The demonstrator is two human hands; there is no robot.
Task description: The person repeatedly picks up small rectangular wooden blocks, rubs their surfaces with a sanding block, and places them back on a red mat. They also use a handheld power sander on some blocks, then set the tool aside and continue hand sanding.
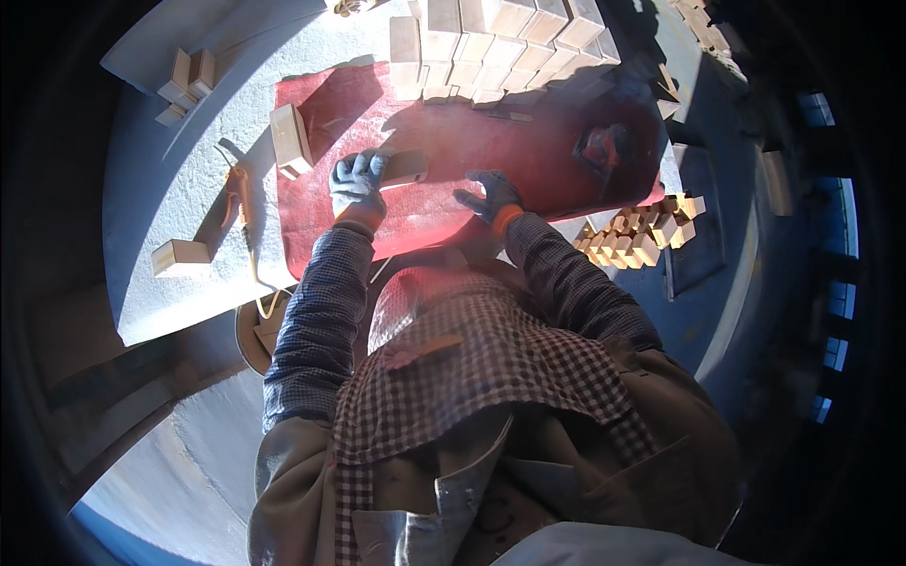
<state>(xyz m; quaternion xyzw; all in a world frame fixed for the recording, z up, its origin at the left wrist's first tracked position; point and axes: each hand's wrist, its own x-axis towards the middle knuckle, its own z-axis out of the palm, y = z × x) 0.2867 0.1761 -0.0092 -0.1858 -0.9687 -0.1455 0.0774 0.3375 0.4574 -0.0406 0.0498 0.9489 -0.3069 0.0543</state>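
My left hand (357, 179), in a grey glove with an orange cuff, is closed on a small flat wooden piece (406, 165) over the red mat (330, 236). To the right, my gloved right hand (486, 193) is open over the mat, thumb and fingers apart, holding nothing. A pale wooden block (291, 140) stands at the mat's left side. An orange air gun (237, 193) with a yellow hose lies left of the mat. A dark-and-red tool (604, 151), too shadowed to make out, rests on the mat's right part.
Stacked pale blocks (491, 42) border the mat's far side. Smaller blocks (642, 231) cluster beyond its near right corner. More blocks (184, 80) stand at the far left of the white table (142, 302), and a single block (179, 258) lies near its front. A container (253, 344) is below the table edge.
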